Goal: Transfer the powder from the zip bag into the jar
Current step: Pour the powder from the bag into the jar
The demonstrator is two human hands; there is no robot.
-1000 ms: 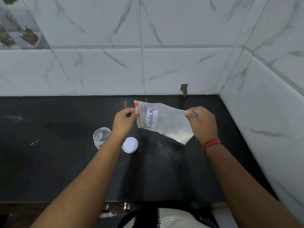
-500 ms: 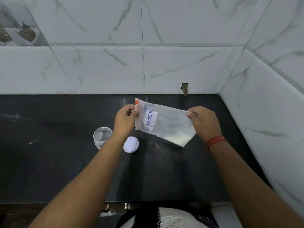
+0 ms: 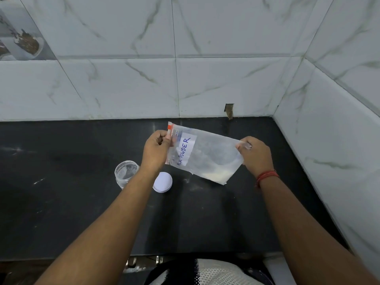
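I hold a clear zip bag [image 3: 209,155] sideways above the black counter, its white label reading MILK POWDER. My left hand [image 3: 156,150] pinches the zip end with the red-orange strip. My right hand [image 3: 255,154] pinches the bag's opposite edge. White powder [image 3: 218,174] has gathered in the bag's low corner. An uncapped clear jar [image 3: 125,173] stands on the counter, left of and below my left hand, partly hidden by my forearm. Its white lid [image 3: 163,182] lies flat beside it.
The black counter [image 3: 61,202] meets white marble-tiled walls at the back and on the right [image 3: 329,140], forming a corner. A small notch [image 3: 229,111] is cut in the back wall's base. The counter's front edge runs just above my torso.
The bag has turned a little flatter and more of the label shows. Both hands shifted only slightly and keep their pinch on the bag's ends.
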